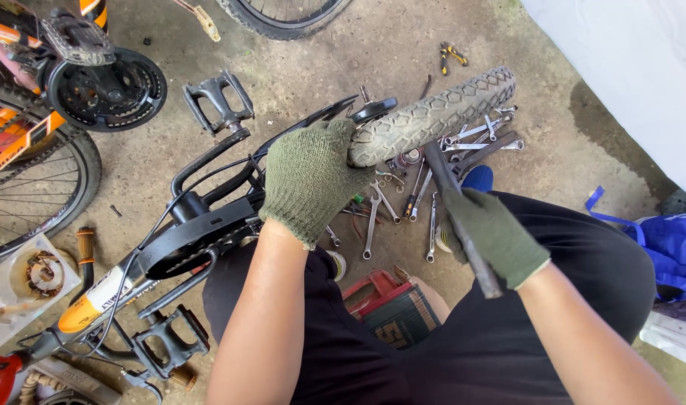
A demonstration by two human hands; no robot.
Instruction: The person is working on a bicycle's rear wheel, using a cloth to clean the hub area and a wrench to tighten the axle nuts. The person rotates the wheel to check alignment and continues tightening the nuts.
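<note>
A black bike frame lies on the dirty ground. Its knobby tire sticks up over a pile of wrenches. The left hand, in a green glove, wraps its fingers around the tire. The right hand squeezes a dark metal bar that touches the tire.

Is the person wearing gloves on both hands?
Yes, the left hand on the tyre and the right hand gripping a dark bar both wear green knitted gloves.
</note>
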